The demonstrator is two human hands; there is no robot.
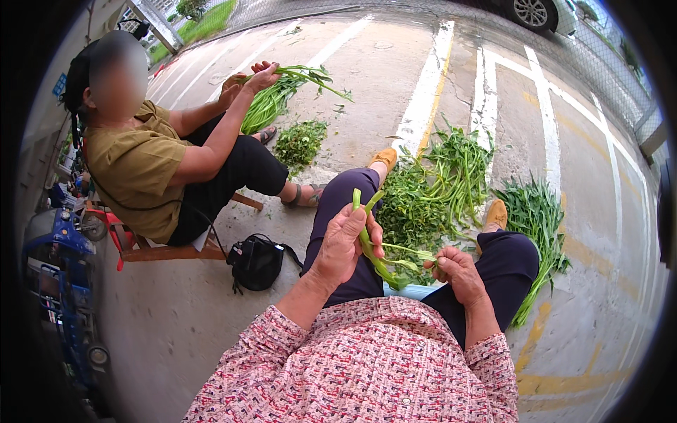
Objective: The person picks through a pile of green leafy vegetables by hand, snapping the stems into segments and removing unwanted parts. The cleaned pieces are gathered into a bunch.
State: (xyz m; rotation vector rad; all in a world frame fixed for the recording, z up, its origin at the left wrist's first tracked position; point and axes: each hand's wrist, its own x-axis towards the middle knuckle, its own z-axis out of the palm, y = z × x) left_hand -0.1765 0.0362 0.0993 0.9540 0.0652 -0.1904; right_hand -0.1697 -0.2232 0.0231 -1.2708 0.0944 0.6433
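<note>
My left hand (343, 245) is closed on thick green stems (371, 250) above my lap. My right hand (455, 271) pinches a thin leafy shoot (412, 254) to the right. Past my knees lies a heap of loose greens and stems (444, 180) on the pavement, between my feet. Beside my right leg is a bunch of long leafy stalks (546, 218).
A co-worker (137, 162) on a wooden stool (169, 252) at the left holds green stalks (310, 76) near a small leaf pile (300, 144). A black bag (255, 262) lies beside the stool. A blue vehicle (60, 282) stands far left, a car (530, 13) behind the fence.
</note>
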